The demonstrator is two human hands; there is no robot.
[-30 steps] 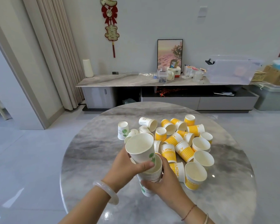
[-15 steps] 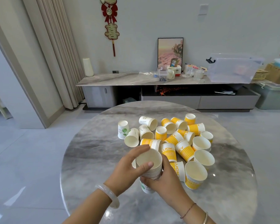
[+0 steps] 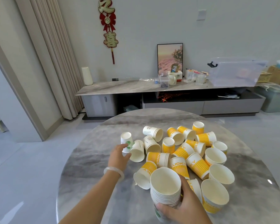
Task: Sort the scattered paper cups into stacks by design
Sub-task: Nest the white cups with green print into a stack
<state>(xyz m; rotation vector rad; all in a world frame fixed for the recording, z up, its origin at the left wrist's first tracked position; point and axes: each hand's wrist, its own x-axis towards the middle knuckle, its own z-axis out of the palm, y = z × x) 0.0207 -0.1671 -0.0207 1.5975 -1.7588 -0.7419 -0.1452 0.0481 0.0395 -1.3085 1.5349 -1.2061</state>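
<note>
With our right hand (image 3: 183, 207) gripping the nested stack of white green-leaf paper cups (image 3: 166, 191), our left hand (image 3: 118, 156), fingers open, reaches the inverted white green-leaf paper cup (image 3: 126, 142) beyond it; we grip its light, crushable wall gently.

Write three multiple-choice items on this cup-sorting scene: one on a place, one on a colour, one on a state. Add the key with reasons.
1. Where is the left hand?
A. At the upside-down white paper cup with green leaf print
B. On the clear plastic storage box
C. Under the table

2. Most loose cups beyond the stack are printed:
A. Blue
B. Yellow
C. Black

3. The nested stack of white paper cups is:
A. Crushed flat
B. Held mouth-up by the right hand
C. Lying free on the round grey marble table

Key: 1 A, fingertips meet that cup; 2 B, yellow bands dominate; 3 B, fingers wrap its side.
</note>
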